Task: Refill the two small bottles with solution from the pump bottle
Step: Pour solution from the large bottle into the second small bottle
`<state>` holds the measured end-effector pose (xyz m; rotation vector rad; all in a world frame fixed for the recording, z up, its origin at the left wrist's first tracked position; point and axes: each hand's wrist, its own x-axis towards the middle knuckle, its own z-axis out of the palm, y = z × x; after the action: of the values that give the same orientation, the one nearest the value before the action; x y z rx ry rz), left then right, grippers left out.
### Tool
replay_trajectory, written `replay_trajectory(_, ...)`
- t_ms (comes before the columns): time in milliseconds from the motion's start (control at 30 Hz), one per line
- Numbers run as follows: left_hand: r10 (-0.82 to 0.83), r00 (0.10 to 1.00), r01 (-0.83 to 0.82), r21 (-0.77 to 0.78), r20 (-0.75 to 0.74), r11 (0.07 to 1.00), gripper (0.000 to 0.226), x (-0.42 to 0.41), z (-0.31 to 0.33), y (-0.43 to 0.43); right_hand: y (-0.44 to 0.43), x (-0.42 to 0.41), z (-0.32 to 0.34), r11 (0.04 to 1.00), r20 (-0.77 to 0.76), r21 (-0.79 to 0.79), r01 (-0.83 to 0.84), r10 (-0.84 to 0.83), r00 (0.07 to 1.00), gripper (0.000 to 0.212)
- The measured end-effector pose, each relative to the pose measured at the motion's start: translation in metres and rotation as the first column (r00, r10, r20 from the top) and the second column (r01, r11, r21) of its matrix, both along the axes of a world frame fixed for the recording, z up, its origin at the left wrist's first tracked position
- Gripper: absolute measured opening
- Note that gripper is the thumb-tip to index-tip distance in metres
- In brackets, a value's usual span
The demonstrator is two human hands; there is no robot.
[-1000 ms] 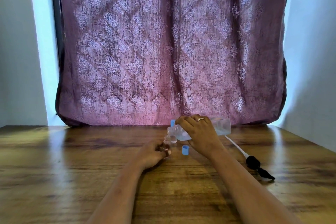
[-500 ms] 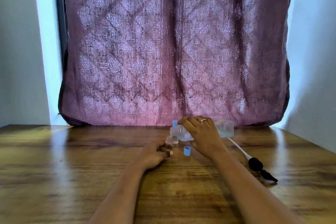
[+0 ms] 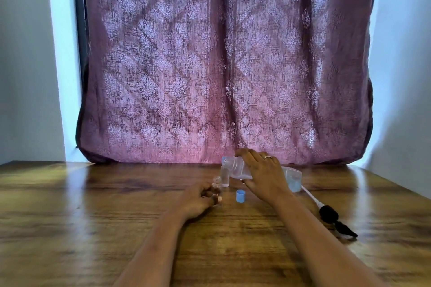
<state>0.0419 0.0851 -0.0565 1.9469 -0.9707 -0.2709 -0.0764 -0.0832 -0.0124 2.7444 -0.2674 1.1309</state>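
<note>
My right hand [image 3: 263,177] grips the large clear bottle [image 3: 291,178], pump removed, tilted almost flat with its neck [image 3: 229,163] pointing left. My left hand [image 3: 198,198] holds an open small clear bottle [image 3: 217,181] upright on the wooden table [image 3: 93,216], just below and left of that neck. A second small clear bottle [image 3: 225,177] stands right behind it, its top hidden by the big bottle's neck. A loose blue cap [image 3: 240,196] stands on the table between my hands.
The black pump head [image 3: 328,215] with its white dip tube [image 3: 310,196] lies on the table to the right of my right forearm. A purple patterned curtain [image 3: 224,65] hangs along the table's far edge.
The big bottle's neck has lifted slightly up and right of the small bottle in my left hand. My left hand has stayed in place.
</note>
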Motion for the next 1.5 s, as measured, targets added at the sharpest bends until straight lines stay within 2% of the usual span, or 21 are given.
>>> replay_trajectory(333,-0.013,1.000,0.013,-0.007,0.002,1.000,0.021,-0.001,-0.001,0.003,0.005,0.002,0.001,0.999,-0.056,-0.051,-0.013,0.010,0.998,0.058)
replay_trajectory(533,-0.023,1.000,0.023,0.010,0.004,1.000,0.018,-0.002,0.002,0.004,0.006,0.001,0.001,0.990,-0.105,-0.140,-0.009,-0.006,0.994,0.065)
replay_trajectory(967,-0.022,1.000,0.022,0.003,0.000,1.000,0.024,0.001,0.000,0.003,0.010,-0.001,0.007,0.979,-0.095,-0.201,-0.020,0.001,0.995,0.066)
replay_trajectory(1500,-0.031,0.999,0.031,0.000,-0.026,1.000,0.016,0.001,0.000,0.001,0.010,-0.001,0.008,0.969,-0.084,-0.245,-0.014,-0.007,0.996,0.074)
